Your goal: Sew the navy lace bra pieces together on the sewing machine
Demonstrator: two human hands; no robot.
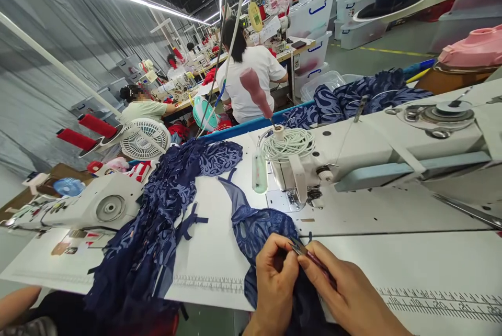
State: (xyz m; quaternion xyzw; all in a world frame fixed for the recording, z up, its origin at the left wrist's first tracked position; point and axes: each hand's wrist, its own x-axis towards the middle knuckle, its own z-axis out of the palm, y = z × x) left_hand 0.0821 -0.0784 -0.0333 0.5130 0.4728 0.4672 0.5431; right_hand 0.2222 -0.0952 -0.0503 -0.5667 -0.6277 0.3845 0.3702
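Note:
My left hand (pixel 276 276) is closed in a pinch on the edge of a navy lace garment piece (pixel 257 228), near the front of the sewing table. Close against it, my right hand (pixel 345 289) grips thread snips (pixel 311 257) with a dark reddish handle. Their pointed metal tip meets the fingertips of my left hand; any thread there is too small to make out. The lace piece spreads over the white table top (pixel 219 252), and its lower part hangs below my hands. Behind it stands the sewing machine (pixel 353 142), with its needle area just beyond the fabric.
A heap of navy lace pieces (pixel 157 210) drapes over the table's front edge at left. Large scissors (pixel 466 213) lie at right. A red-handled tool (pixel 257 92) stands upright by coiled pale cord (pixel 290 143). Another machine (pixel 98 205) is at left; people sit working beyond.

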